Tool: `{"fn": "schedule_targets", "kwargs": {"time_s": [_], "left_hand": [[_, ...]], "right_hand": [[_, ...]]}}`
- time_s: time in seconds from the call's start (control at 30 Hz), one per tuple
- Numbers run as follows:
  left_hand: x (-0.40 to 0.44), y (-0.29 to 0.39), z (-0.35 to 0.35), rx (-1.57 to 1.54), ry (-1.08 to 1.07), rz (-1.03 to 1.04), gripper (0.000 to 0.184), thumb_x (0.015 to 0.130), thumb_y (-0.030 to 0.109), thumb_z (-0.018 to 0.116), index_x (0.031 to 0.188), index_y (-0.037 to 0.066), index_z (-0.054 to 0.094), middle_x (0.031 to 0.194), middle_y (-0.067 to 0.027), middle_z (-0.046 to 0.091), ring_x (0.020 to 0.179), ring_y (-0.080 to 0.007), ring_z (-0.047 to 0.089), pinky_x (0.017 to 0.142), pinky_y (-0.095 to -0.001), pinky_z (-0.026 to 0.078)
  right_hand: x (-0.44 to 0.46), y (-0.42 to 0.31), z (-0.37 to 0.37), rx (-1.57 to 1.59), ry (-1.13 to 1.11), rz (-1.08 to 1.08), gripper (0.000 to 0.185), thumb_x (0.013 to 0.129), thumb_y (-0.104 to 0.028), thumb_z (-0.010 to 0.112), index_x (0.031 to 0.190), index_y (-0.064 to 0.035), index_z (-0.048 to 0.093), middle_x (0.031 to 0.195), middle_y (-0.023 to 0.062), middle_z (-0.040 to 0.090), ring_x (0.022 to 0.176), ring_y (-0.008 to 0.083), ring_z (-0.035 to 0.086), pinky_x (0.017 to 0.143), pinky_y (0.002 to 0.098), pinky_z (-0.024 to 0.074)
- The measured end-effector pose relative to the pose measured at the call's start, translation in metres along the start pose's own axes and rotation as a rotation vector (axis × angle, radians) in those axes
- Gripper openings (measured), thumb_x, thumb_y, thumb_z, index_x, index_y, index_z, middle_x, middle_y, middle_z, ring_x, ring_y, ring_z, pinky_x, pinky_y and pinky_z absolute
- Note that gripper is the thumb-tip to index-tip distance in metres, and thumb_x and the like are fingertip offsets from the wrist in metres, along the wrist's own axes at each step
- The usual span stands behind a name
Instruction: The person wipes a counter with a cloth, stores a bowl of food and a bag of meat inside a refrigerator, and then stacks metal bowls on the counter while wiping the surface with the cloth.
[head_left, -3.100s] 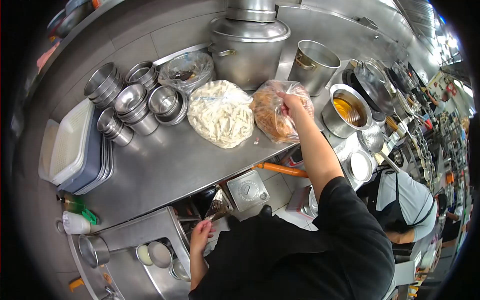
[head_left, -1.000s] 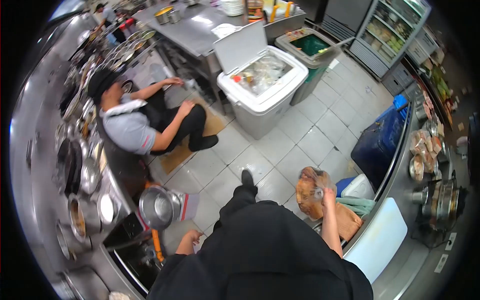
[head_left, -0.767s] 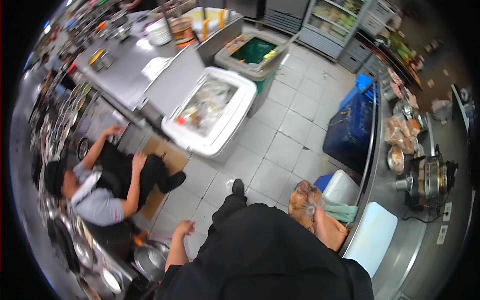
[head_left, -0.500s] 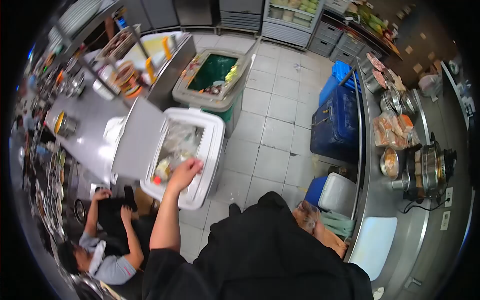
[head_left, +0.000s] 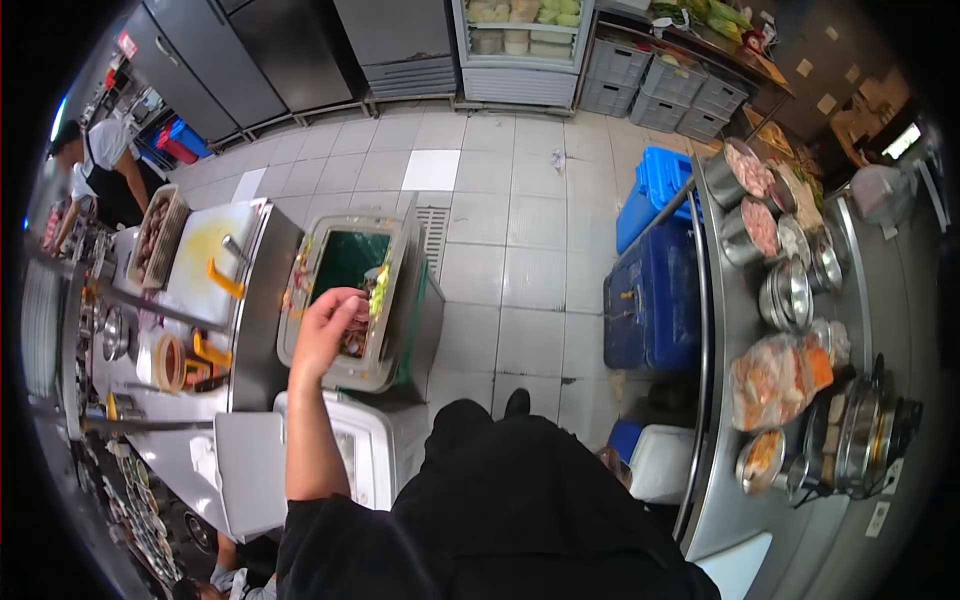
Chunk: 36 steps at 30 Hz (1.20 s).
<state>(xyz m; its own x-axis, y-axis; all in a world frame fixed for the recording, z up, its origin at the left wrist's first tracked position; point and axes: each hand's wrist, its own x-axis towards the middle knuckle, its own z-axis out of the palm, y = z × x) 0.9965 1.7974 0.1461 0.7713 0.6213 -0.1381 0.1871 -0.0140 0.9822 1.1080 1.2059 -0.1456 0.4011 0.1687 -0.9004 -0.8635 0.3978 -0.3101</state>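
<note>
My left hand is stretched out over the near side of a grey-rimmed bin. Its fingers are curled together, and what they hold, if anything, I cannot make out. Inside the bin are a dark green hollow and food scraps; yellow-green scraps lie along its right rim. Below my forearm stands a white bin with its pale lid swung out to the left, partly covered by my arm. My right hand is out of view.
On the left, a steel counter holds a cutting board and yellow-handled tools. To the right, blue containers stand below a steel counter with metal pots and bagged food. Co-workers are at the far left and lower left.
My left hand has gone from over the white bin to over the grey-rimmed bin. The view has moved forward, so the white bin now sits lower and the fridge nearer.
</note>
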Motion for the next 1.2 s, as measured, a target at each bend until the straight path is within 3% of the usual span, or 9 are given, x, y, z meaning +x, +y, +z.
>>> {"fn": "schedule_targets", "kwargs": {"time_s": [0.13,0.47,0.87,1.07,1.2], "left_hand": [[0.117,0.013,-0.027,0.176,0.087,0.010,0.030,0.101,0.029,0.058,0.114,0.003,0.064,0.099,-0.0050,0.069,0.087,-0.0131,0.065,0.076,-0.0271,0.050],[0.445,0.036,-0.099,0.152,0.215,-0.027,0.033,0.099,0.034,0.058,0.112,0.004,0.065,0.098,-0.0052,0.070,0.084,-0.0131,0.066,0.073,-0.0270,0.050],[0.789,0.178,-0.053,0.308,-0.025,0.253,0.033,0.096,0.036,0.063,0.108,0.006,0.066,0.093,-0.0026,0.068,0.085,-0.0130,0.066,0.073,-0.0292,0.051],[0.927,0.232,-0.046,0.348,-0.034,0.393,0.031,0.095,0.033,0.064,0.106,0.004,0.067,0.089,-0.0026,0.068,0.078,-0.0114,0.066,0.070,-0.0281,0.051],[1.002,0.276,-0.065,0.401,0.078,0.358,0.032,0.094,0.033,0.064,0.107,0.004,0.067,0.089,-0.0042,0.069,0.080,-0.0136,0.066,0.072,-0.0305,0.052]], "right_hand": [[0.055,-0.060,0.069,-0.058,0.028,-0.036,0.026,0.090,-0.032,0.059,0.098,-0.0087,0.067,0.071,0.0016,0.062,0.056,0.0183,0.060,0.047,0.0338,0.0434],[0.185,-0.198,0.282,-0.152,0.238,-0.247,0.027,0.089,-0.032,0.059,0.099,-0.0079,0.067,0.073,0.0022,0.064,0.059,0.0194,0.061,0.049,0.0345,0.0449],[0.316,-0.335,0.538,-0.219,0.331,-0.371,0.029,0.089,-0.032,0.060,0.101,-0.0071,0.067,0.075,0.0028,0.065,0.062,0.0206,0.063,0.052,0.0354,0.0468],[0.437,-0.421,0.715,-0.354,0.255,-0.366,0.029,0.089,-0.032,0.060,0.102,-0.0066,0.068,0.076,0.0031,0.066,0.063,0.0212,0.063,0.053,0.0358,0.0477],[0.504,-0.483,0.860,-0.498,0.162,-0.367,0.030,0.089,-0.032,0.060,0.103,-0.0063,0.068,0.077,0.0033,0.066,0.064,0.0216,0.064,0.054,0.0361,0.0483]]}}
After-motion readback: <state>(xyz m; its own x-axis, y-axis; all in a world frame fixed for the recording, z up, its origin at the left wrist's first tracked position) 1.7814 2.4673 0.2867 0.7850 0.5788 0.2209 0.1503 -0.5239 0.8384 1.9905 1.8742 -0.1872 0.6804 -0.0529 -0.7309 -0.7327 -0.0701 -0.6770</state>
